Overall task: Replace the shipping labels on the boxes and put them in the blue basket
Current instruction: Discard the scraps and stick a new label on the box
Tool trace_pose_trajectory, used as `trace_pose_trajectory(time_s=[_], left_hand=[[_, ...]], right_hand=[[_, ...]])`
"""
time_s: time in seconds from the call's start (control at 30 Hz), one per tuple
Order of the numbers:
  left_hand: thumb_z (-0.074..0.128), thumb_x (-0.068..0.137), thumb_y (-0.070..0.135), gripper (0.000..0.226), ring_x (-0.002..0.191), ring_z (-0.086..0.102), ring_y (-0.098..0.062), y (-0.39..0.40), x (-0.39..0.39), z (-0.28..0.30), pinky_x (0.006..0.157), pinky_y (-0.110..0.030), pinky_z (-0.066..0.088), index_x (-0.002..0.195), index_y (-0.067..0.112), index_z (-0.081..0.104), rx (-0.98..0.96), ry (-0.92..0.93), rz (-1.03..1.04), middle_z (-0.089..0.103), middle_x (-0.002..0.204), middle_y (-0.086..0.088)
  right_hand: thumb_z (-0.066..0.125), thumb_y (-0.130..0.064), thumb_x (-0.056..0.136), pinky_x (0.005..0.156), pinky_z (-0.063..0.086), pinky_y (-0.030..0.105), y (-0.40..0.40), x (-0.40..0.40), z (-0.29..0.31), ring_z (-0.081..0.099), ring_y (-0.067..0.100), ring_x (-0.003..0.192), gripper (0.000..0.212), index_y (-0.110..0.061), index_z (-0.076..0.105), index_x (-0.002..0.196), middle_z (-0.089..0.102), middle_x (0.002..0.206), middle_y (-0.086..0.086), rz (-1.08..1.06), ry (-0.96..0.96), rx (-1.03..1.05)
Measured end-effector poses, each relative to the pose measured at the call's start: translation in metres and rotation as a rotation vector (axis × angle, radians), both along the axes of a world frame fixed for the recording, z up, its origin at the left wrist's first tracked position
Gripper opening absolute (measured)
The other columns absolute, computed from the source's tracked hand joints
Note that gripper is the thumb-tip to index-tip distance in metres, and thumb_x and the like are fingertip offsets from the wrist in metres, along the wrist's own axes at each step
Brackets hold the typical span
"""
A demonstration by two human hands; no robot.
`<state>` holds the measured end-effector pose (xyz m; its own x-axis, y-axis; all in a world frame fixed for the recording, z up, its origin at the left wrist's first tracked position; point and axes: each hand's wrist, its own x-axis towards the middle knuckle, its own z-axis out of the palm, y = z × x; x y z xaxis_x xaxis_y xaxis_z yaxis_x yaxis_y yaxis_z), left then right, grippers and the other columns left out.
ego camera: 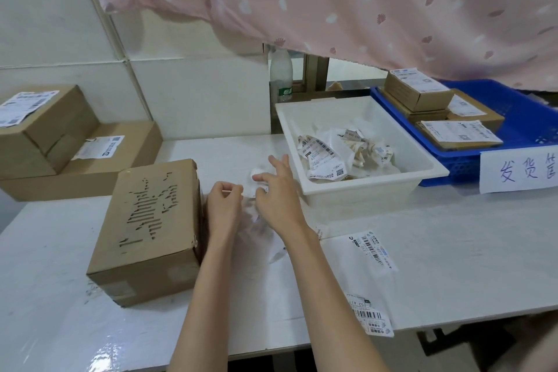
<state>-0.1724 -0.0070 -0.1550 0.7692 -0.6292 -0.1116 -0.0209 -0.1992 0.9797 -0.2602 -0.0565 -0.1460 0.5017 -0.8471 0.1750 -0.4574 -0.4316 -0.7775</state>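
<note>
On the white tabletop point(453, 235), far right of the fingers, the blue basket point(531, 130) already holds a few relabelled boxes point(419, 93), so part of the job looks done. Well to the left of the fingers two labelled cardboard boxes point(45, 127) are stacked, and I judge these untouched. Just left of the fingers lies the stripped box point(151, 229), its top showing only torn label scars; it needs a fresh label before going to the basket. Just beyond the fingers to the right, the white bin point(359, 187) is part filled with crumpled old labels point(332, 151). Nearer the person than the fingers, two fresh shipping labels point(374, 251) lie flat, unused. The left hand point(225, 205) has fingers curled, pinching a scrap of the torn label point(259, 178), while the right hand point(274, 190) pinches it between thumb and forefinger, other fingers spread, apparently balling it up for the bin.
</note>
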Motion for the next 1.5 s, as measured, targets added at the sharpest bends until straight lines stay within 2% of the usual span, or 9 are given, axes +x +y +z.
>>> trace_pose_trajectory(time_s=[0.1,0.23,0.47,0.57,0.7,0.83,0.97,1.23,1.5], left_hand=[[0.054,0.094,0.008,0.008,0.069,0.052,-0.017,0.001,-0.002,-0.003,0.066,-0.029,0.043,0.099,0.003,0.056,-0.022,-0.017,0.008,0.056,0.084,-0.005],[0.053,0.095,0.005,0.005,0.067,0.056,-0.011,0.000,0.002,-0.005,0.065,-0.023,0.045,0.099,0.003,0.054,-0.017,-0.002,0.010,0.056,0.087,-0.004],[0.059,0.094,0.009,0.028,0.072,0.060,-0.011,-0.004,0.002,-0.007,0.072,-0.029,0.047,0.120,0.004,0.051,-0.004,0.015,0.010,0.060,0.100,-0.006],[0.069,0.087,0.010,0.041,0.091,0.061,-0.023,-0.005,0.001,-0.008,0.089,-0.039,0.049,0.123,0.005,0.050,0.004,-0.013,0.077,0.060,0.113,-0.013],[0.070,0.082,-0.001,0.049,0.084,0.056,-0.016,-0.005,0.001,-0.010,0.082,-0.031,0.045,0.125,0.004,0.047,-0.032,-0.060,0.125,0.051,0.116,-0.013],[0.064,0.081,-0.008,0.052,0.093,0.064,-0.035,-0.005,0.000,-0.010,0.075,-0.028,0.050,0.127,0.008,0.044,-0.084,-0.038,0.147,0.049,0.116,-0.010],[0.060,0.088,-0.004,0.041,0.084,0.062,-0.023,-0.004,-0.001,-0.005,0.076,-0.025,0.051,0.126,0.004,0.046,-0.141,0.048,0.169,0.056,0.117,-0.010],[0.051,0.092,-0.003,0.027,0.103,0.060,-0.013,0.007,-0.007,0.001,0.095,-0.024,0.045,0.112,0.004,0.069,-0.061,-0.052,0.006,0.068,0.110,-0.004],[0.061,0.090,0.004,0.013,0.082,0.063,-0.013,0.013,-0.004,-0.005,0.077,-0.022,0.047,0.099,0.003,0.070,-0.024,0.056,-0.045,0.070,0.087,-0.004]], right_hand=[[0.047,-0.004,0.091,0.121,0.010,0.029,0.000,-0.001,-0.002,-0.011,0.017,0.151,0.038,-0.010,0.064,0.125,0.013,0.163,0.003,-0.025,0.163,-0.022],[0.049,-0.009,0.092,0.112,0.015,0.028,0.001,-0.007,0.005,0.012,0.023,0.146,0.038,-0.006,0.060,0.128,0.022,0.158,0.004,-0.057,0.310,0.031],[0.054,-0.007,0.090,0.096,0.042,0.028,0.000,-0.009,0.007,0.052,0.018,0.119,0.041,-0.007,0.057,0.130,0.039,0.138,-0.002,-0.091,0.083,0.142],[0.058,-0.007,0.089,0.092,0.039,0.023,-0.002,-0.009,0.009,0.051,0.014,0.119,0.038,-0.010,0.059,0.127,0.043,0.133,-0.003,-0.088,-0.005,0.183],[0.059,-0.003,0.087,0.100,0.041,0.026,0.001,-0.007,0.007,0.053,0.015,0.116,0.038,-0.011,0.062,0.124,0.046,0.130,-0.001,-0.104,-0.096,0.204],[0.053,0.004,0.086,0.110,0.033,0.025,0.004,-0.009,0.008,0.047,0.017,0.127,0.046,-0.010,0.056,0.130,0.042,0.139,0.000,-0.099,-0.124,0.220],[0.051,0.001,0.086,0.104,0.029,0.021,0.006,-0.015,0.007,0.031,0.014,0.141,0.055,-0.017,0.050,0.138,0.024,0.158,0.001,-0.061,0.022,0.176],[0.067,-0.021,0.080,0.103,0.029,0.030,0.011,-0.015,-0.002,0.042,0.026,0.125,0.065,-0.024,0.042,0.139,0.043,0.135,0.003,-0.081,0.357,0.017],[0.069,-0.044,0.085,0.097,0.033,0.027,0.014,-0.009,-0.012,0.043,0.023,0.123,0.059,-0.014,0.048,0.131,0.049,0.127,0.005,-0.134,0.147,0.001]])
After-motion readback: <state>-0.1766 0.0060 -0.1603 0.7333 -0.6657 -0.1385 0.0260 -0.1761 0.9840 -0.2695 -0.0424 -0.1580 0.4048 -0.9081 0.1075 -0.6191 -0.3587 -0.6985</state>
